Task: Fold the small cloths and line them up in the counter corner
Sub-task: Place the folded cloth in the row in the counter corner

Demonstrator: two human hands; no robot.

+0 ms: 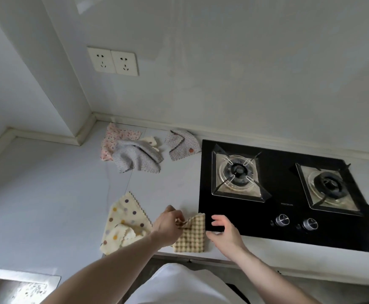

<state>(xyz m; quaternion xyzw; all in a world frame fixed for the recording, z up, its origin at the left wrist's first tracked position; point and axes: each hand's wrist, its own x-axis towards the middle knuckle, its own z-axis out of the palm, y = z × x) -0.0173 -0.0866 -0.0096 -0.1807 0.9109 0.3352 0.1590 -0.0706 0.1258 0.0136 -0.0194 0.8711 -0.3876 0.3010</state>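
Observation:
A yellow checked cloth [191, 235] lies at the counter's front edge, just left of the hob. My left hand [167, 223] pinches its upper left corner and lifts it. My right hand [222, 230] hovers at the cloth's right edge with fingers spread and holds nothing. A cream cloth with coloured dots [124, 222] lies crumpled to the left. Near the corner lie a pink spotted cloth [115, 138], a grey spotted cloth [135, 157] on top of it, and a part-folded pale spotted cloth [182, 145].
A black two-burner gas hob [289, 194] fills the right of the white counter [47, 205]. Two wall sockets [113, 61] sit above the corner. A steel sink edge [19, 286] shows at the bottom left.

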